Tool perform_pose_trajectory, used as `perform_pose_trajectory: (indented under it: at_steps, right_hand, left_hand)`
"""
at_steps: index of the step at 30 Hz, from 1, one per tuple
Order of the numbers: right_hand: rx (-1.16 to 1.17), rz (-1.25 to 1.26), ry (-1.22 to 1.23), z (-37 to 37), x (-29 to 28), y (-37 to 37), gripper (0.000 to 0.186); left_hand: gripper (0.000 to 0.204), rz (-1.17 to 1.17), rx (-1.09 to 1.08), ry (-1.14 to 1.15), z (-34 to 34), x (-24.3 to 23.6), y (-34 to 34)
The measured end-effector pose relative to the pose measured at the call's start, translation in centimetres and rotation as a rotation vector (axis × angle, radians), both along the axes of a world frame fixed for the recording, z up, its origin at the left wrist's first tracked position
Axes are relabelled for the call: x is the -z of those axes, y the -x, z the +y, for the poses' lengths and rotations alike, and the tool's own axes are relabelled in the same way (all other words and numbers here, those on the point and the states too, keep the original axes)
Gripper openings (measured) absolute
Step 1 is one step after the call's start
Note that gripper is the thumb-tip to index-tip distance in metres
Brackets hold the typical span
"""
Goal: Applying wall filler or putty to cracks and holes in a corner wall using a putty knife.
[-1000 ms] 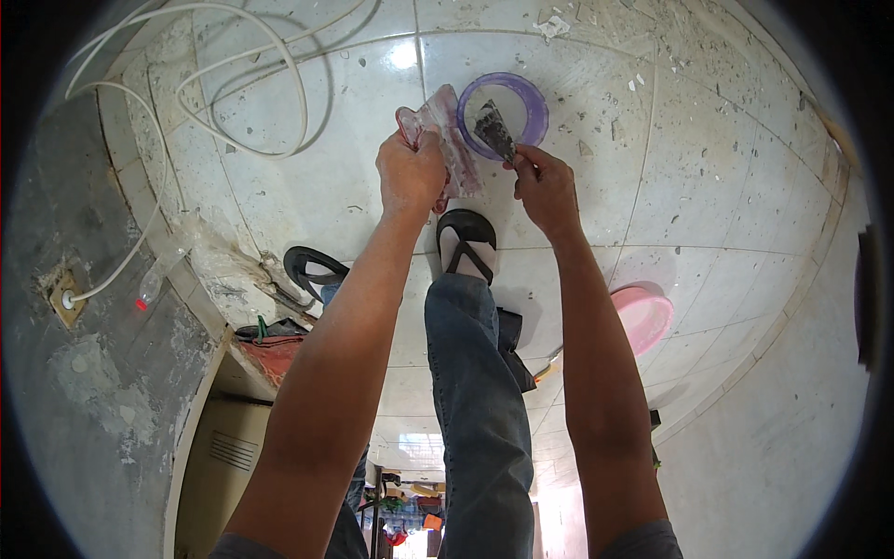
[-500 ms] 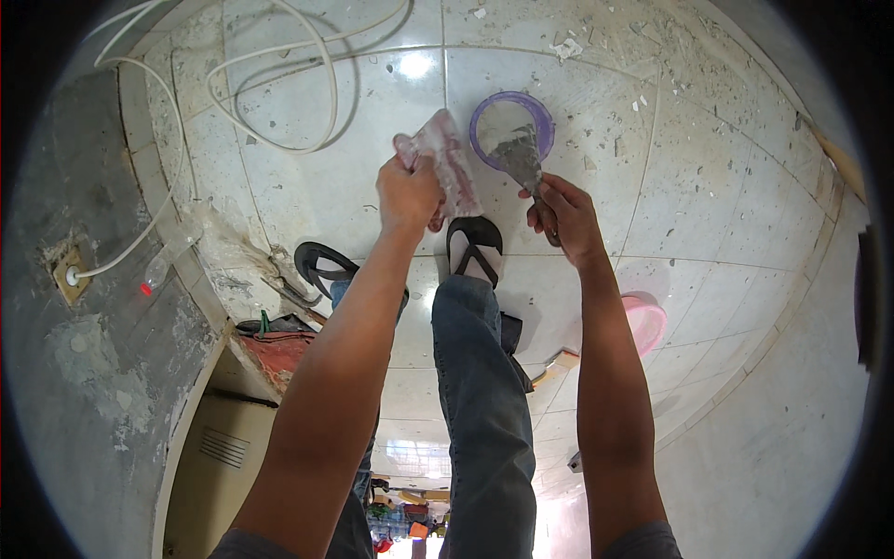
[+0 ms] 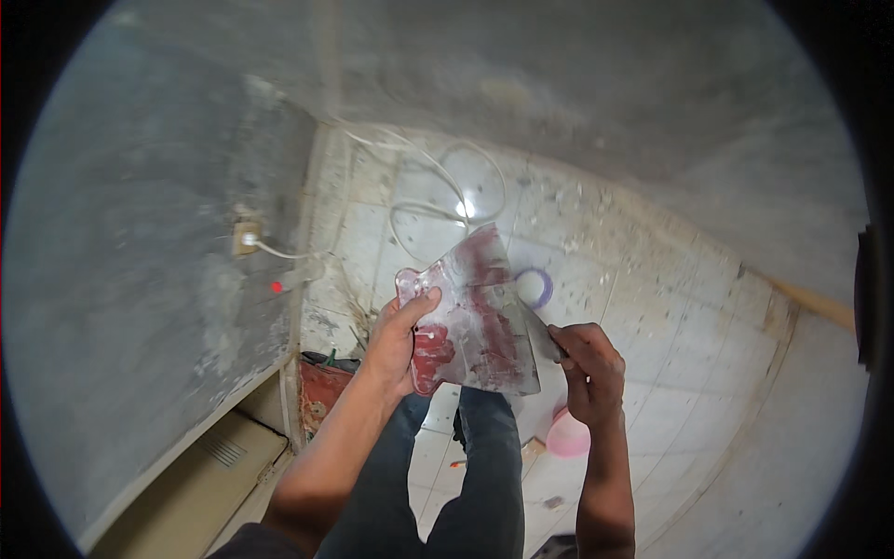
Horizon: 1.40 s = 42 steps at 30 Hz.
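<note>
My left hand (image 3: 389, 345) grips a wide red-handled plastering spreader (image 3: 482, 326), its thumb lying on top. Whitish grey filler smears the spreader's face. In my right hand (image 3: 592, 371) is a putty knife (image 3: 540, 332), its blade touching or just behind the spreader's right edge. Most of the knife's handle is hidden by the fingers. Below them on the floor stands a purple-rimmed bowl (image 3: 548, 287), partly covered by the tools.
A white cable (image 3: 424, 149) loops over the tiled floor from a wall socket (image 3: 246, 238) on the left. A pink tub (image 3: 569, 436) sits near my right forearm, a brush (image 3: 532, 451) beside it. Grey walls rise ahead and left. Debris dots the floor.
Both hands have lifted from near the floor, bringing the spreader and putty knife together. The knife has left the purple bowl. My view has tilted up toward the walls.
</note>
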State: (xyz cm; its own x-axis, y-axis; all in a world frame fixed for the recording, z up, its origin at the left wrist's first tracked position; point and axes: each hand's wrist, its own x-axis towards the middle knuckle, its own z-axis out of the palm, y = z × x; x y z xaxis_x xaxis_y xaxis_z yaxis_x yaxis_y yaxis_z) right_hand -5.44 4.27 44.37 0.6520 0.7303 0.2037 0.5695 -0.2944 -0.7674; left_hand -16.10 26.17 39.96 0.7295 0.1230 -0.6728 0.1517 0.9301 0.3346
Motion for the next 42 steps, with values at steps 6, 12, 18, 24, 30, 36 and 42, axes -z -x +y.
perform_pose_trajectory:
  at_steps: [6, 12, 18, 24, 30, 36, 42]
  right_hand:
    - [-0.319, -0.507, -0.082, 8.6, -19.4, 0.6, 0.055]
    - [-0.415, -0.671, -0.124, 8.9, -27.9, 0.1, 0.056]
    - [-0.402, -0.669, -0.160, 2.8, -26.6, -5.4, 0.058]
    - [-0.186, -0.066, -0.246, -0.6, -23.8, -5.4, 0.037]
    - [-0.195, 1.292, -0.380, -2.6, -28.5, -1.8, 0.026]
    - [-0.313, 1.454, -0.136, 2.8, -30.1, -3.7, 0.022]
    - [-0.503, 1.580, 0.002, 5.3, -29.8, -8.0, 0.020]
  left_hand:
    - [0.032, -0.250, -0.078, -0.109, 8.7, -19.8, 4.1]
    - [0.028, -0.379, -0.114, -0.288, 9.5, -29.7, 5.8]
    - [0.026, -0.337, -0.191, -0.407, 4.6, -30.0, 2.6]
    - [0.024, -0.418, -0.337, -0.522, 2.1, -30.6, 2.0]
    - [0.019, -0.303, -0.694, -0.960, -2.1, -31.5, 2.1]
    - [0.024, -0.163, -0.649, -1.211, -2.8, -32.5, 2.1]
    - [0.022, -0.137, -0.475, -1.757, -3.2, -31.3, 1.6]
